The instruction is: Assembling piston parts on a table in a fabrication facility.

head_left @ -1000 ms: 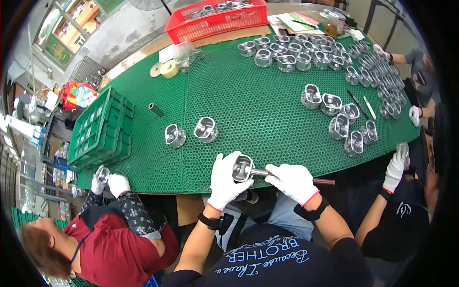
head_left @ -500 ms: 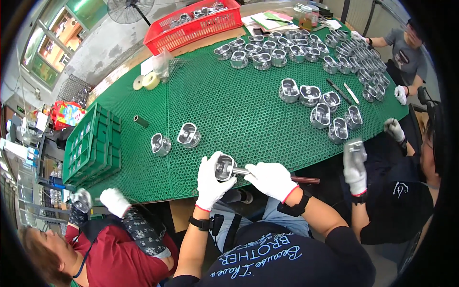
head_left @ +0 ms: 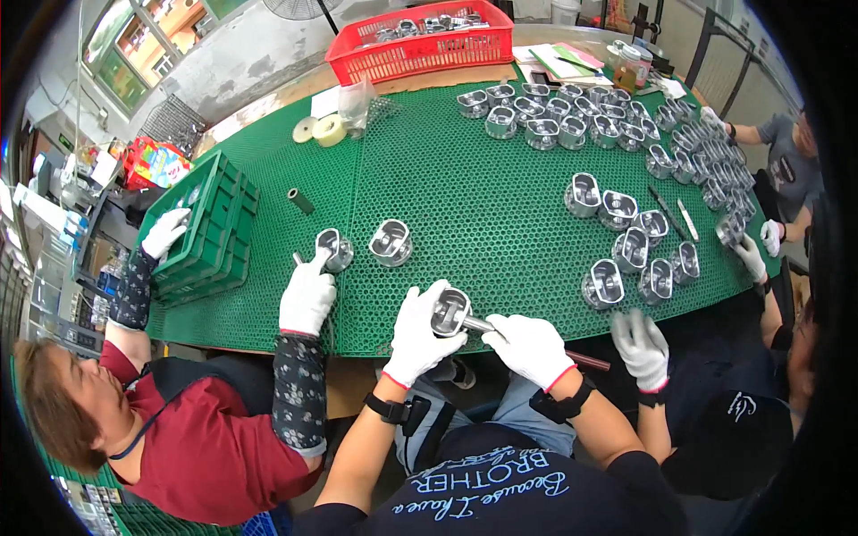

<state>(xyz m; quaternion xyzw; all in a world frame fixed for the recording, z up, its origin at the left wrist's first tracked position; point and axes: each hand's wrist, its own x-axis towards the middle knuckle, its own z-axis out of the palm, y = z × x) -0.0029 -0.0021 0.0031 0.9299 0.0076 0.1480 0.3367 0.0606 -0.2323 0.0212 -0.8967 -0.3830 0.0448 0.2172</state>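
My left hand (head_left: 420, 335), in a white glove, is closed around a silver metal piston (head_left: 450, 313) above the table's front edge. In my right hand (head_left: 529, 347), also gloved, is a metal rod (head_left: 477, 324). Its tip meets the piston's side at the pin hole; how deep it goes is hidden. A dark red handle (head_left: 590, 361) sticks out beyond my right hand, apparently part of the same tool. Beyond my left hand a piston (head_left: 391, 243) stands on the green mat, and a co-worker's gloved hand touches another piston (head_left: 333, 250) beside it.
Green mat (head_left: 447, 196) covers the table. Left are a green crate (head_left: 201, 232), a short tube (head_left: 300, 201) and a tape roll (head_left: 329, 131). A red basket (head_left: 420, 55) of parts stands at the back. Several pistons (head_left: 630, 250) are grouped right, near a co-worker's hand (head_left: 641, 348).
The whole view has shifted. My hands keep the piston and rod together. The left co-worker's hands have reached the crate and a piston; the right co-worker has set a piston on the mat.
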